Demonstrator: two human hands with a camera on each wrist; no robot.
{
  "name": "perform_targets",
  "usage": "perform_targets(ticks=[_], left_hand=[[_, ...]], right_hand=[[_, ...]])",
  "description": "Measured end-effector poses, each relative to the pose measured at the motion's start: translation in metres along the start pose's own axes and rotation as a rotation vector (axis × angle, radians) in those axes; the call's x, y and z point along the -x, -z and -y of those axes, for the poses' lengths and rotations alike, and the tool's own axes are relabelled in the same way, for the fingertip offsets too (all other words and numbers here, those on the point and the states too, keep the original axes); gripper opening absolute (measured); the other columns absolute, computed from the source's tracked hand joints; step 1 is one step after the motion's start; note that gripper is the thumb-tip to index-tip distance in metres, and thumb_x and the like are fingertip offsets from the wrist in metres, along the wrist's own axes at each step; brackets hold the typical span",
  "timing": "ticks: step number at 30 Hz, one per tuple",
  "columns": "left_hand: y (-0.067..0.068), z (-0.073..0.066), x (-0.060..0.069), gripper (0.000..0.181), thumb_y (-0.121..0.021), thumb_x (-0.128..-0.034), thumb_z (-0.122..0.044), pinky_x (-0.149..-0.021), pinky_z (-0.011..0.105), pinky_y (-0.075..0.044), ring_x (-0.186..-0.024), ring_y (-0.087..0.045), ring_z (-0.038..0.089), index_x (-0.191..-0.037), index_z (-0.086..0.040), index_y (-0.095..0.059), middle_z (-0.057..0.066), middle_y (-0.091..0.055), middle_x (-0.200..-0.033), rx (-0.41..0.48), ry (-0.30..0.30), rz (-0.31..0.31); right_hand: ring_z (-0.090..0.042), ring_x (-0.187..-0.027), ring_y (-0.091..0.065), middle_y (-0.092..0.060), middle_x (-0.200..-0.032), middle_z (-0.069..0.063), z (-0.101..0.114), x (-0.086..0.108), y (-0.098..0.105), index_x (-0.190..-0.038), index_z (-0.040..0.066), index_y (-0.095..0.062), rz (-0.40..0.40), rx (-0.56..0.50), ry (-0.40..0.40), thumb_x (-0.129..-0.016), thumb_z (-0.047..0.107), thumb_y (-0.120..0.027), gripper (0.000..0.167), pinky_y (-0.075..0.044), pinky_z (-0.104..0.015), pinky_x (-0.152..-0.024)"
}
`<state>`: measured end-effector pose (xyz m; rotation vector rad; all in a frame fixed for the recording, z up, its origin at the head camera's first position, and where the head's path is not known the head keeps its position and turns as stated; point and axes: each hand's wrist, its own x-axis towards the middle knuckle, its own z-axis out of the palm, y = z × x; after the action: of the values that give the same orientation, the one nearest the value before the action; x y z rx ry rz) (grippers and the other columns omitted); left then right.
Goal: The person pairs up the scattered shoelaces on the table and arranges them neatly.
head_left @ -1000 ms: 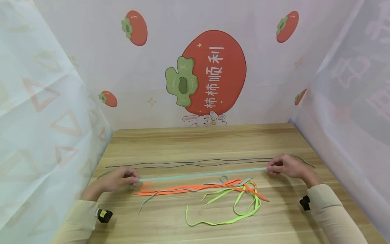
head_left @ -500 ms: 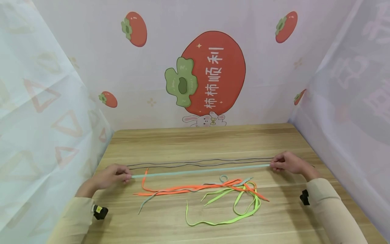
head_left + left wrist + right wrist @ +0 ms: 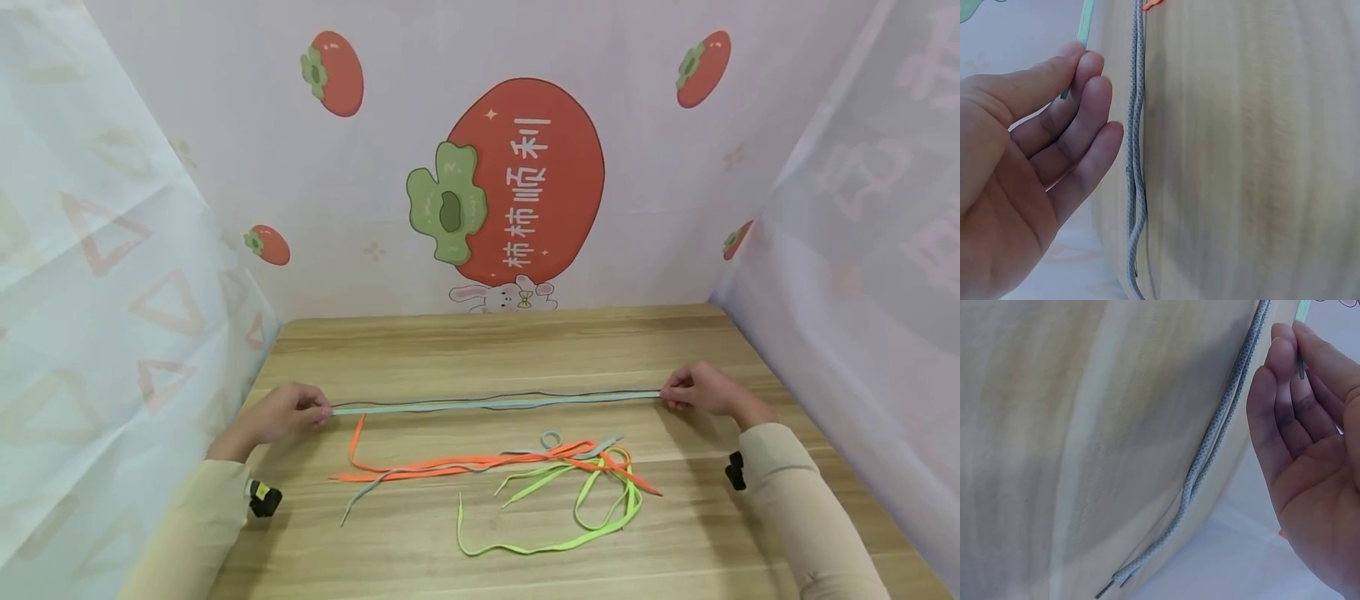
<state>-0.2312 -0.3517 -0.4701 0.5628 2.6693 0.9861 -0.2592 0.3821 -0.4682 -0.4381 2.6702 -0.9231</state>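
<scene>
Mint lace (image 3: pixel 495 402), one: stretched straight between your hands. Your left hand (image 3: pixel 292 408) pinched one end; your right hand (image 3: pixel 699 389), the other. Grey laces (image 3: pixel 1210 434) lay near both; orange laces (image 3: pixel 442 463) and yellow-green laces (image 3: pixel 570 546), nearer you.

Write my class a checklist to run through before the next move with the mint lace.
1. Left hand pinches one end of the mint lace: ok.
2. Right hand pinches the other end: ok.
3. Mint lace straight between the hands: ok.
4. Mint lace clear of the grey laces midway: cannot tell; they overlap in the head view.
5. Orange laces separate from the yellow-green laces: not ok, they overlap.
</scene>
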Motion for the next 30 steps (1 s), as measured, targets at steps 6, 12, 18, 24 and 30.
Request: perform_targets(ticks=[6,12,18,24,30], left_hand=[[0.002,0.002,-0.018,0.018,-0.071,-0.1027,-0.021,-0.07,0.023,-0.053,-0.075,-0.064,0.01,-0.094,-0.007,-0.077,0.006,-0.075,-0.084,-0.055,0.077,-0.049],[0.005,-0.001,-0.038,0.018,-0.077,-0.0981,-0.023,-0.066,0.027,-0.05,-0.072,-0.06,0.012,-0.086,-0.009,-0.076,0.001,-0.073,-0.078,-0.125,0.085,-0.113],[0.005,-0.002,-0.05,0.022,-0.081,-0.0931,-0.021,-0.061,0.031,-0.046,-0.064,-0.055,0.015,-0.076,-0.011,-0.072,-0.001,-0.067,-0.07,-0.186,0.1,-0.152],[0.003,-0.003,-0.057,0.023,-0.081,-0.0936,-0.022,-0.064,0.032,-0.047,-0.064,-0.055,0.015,-0.076,-0.012,-0.07,0.001,-0.067,-0.073,-0.229,0.118,-0.151],[0.0,-0.006,-0.063,0.021,-0.079,-0.0929,-0.017,-0.068,0.033,-0.048,-0.066,-0.056,0.015,-0.074,-0.01,-0.071,0.003,-0.07,-0.076,-0.252,0.11,-0.147]], right_hand=[[-0.012,-0.07,-0.063,-0.073,-0.077,-0.006,0.001,-0.011,0.003,-0.092,-0.002,-0.077,-0.035,0.06,-0.035,-0.102,0.012,-0.069,0.019,-0.052,-0.024,-0.062],[-0.012,-0.069,-0.058,-0.071,-0.074,-0.003,0.002,-0.021,0.006,-0.087,-0.001,-0.076,-0.08,0.097,-0.097,-0.1,0.016,-0.073,0.021,-0.048,-0.025,-0.063],[-0.013,-0.068,-0.055,-0.068,-0.072,-0.001,0.01,-0.029,0.007,-0.08,0.003,-0.072,-0.101,0.168,-0.136,-0.098,0.018,-0.075,0.024,-0.046,-0.029,-0.066],[-0.013,-0.064,-0.052,-0.064,-0.069,0.0,0.016,-0.039,0.005,-0.075,0.005,-0.07,-0.116,0.215,-0.162,-0.096,0.018,-0.076,0.025,-0.043,-0.029,-0.06],[-0.013,-0.063,-0.051,-0.06,-0.066,0.003,0.014,-0.05,-0.001,-0.071,0.006,-0.069,-0.116,0.217,-0.152,-0.093,0.011,-0.075,0.024,-0.043,-0.028,-0.059]])
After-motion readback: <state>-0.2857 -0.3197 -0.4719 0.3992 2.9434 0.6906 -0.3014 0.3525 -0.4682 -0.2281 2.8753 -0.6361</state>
